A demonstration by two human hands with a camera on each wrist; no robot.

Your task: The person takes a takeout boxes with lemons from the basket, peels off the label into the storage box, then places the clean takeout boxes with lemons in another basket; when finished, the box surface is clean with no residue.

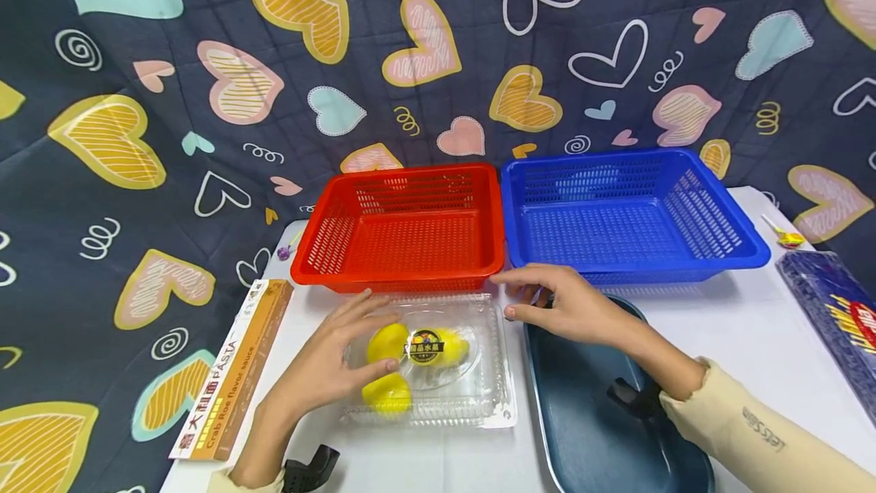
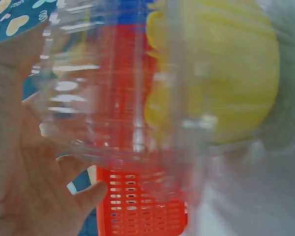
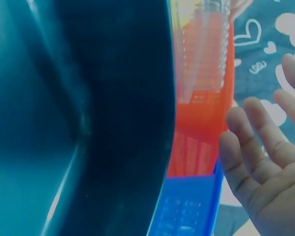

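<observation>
A clear plastic fruit box [image 1: 479,383] with a lid and a round black label [image 1: 426,347] lies on the table, three yellow lemons [image 1: 388,394] visible inside. Over its left side spreads my left hand [image 1: 335,352], fingers extended; whether it touches the box cannot be told. In the left wrist view the box [image 2: 83,128] is blurred and partly covers that hand. My right hand [image 1: 564,306] hovers near the box's far right corner, above the top end of a dark teal tray [image 1: 602,417]. Its fingers are relaxed, and the right wrist view shows nothing in the palm [image 3: 280,196].
A red basket [image 1: 397,281] and a blue basket [image 1: 636,268] stand side by side at the back. On the left lies a pasta box [image 1: 233,371], with a purple lollipop [image 1: 284,252] beyond it. A dark blue packet [image 1: 831,318] and a yellow-wrapped lollipop [image 1: 790,239] lie right.
</observation>
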